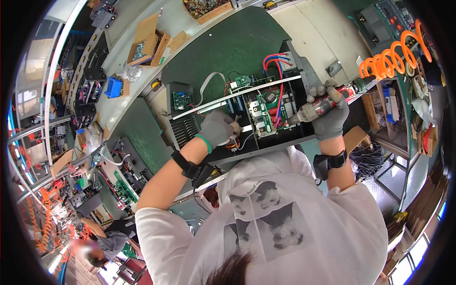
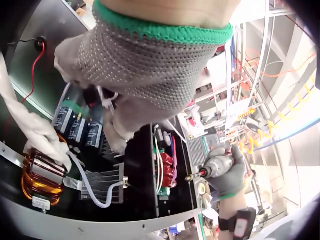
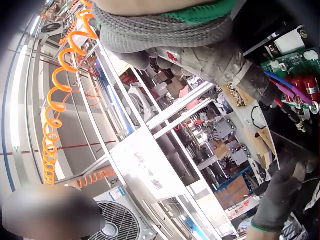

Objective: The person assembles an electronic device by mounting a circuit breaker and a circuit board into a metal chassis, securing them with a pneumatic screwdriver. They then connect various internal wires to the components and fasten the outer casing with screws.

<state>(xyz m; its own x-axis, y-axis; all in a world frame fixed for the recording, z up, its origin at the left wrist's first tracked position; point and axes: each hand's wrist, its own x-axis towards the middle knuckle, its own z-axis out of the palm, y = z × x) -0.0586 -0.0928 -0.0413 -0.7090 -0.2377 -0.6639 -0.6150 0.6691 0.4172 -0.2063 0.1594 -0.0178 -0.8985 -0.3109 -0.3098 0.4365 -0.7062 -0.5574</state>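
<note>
A black metal chassis [image 1: 247, 154] holding circuit boards and wiring lies in front of me. My gloved right hand [image 1: 330, 114] grips a pneumatic screwdriver [image 1: 311, 111], its nose pointing left over the green circuit board [image 1: 267, 124] with red parts. In the left wrist view, the screwdriver's bit [image 2: 192, 177] shows. My gloved left hand [image 1: 219, 128] reaches into the chassis, fingers bent down beside black capacitors [image 2: 77, 129] and a finned heat sink [image 2: 102, 182]. A copper-wound coil [image 2: 42, 177] sits nearby. I cannot tell whether the left fingertips pinch anything.
An orange coiled air hose [image 1: 387, 66] runs to the screwdriver from the right. Beyond the green mat [image 1: 223, 40] are open cardboard boxes [image 1: 147, 45] of small parts and a blue bin [image 1: 113, 87]. Another person [image 1: 102, 242] works at lower left.
</note>
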